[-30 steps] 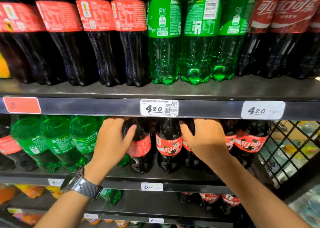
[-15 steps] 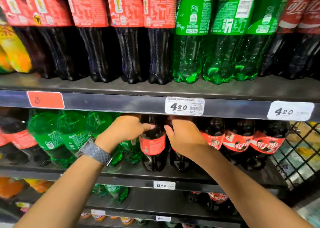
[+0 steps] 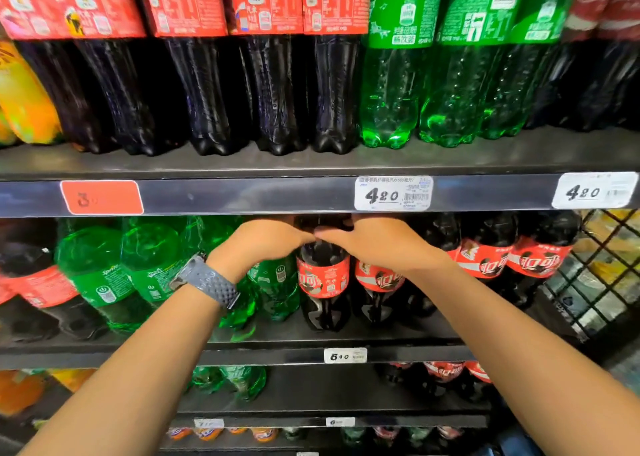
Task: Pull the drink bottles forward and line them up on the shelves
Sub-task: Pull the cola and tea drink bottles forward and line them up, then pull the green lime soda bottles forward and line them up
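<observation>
Below price tag, left hand and right hand touch cola bottle shoulder; fingers hidden, so we cannot tell the grip. We judge it heavy, slick: hold neck.

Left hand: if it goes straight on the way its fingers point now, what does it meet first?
The cola bottle: the left hand points right at its neck and seems to touch it. The right hand reaches the same neck from the other side, so it would come next; depth is unclear.
</observation>
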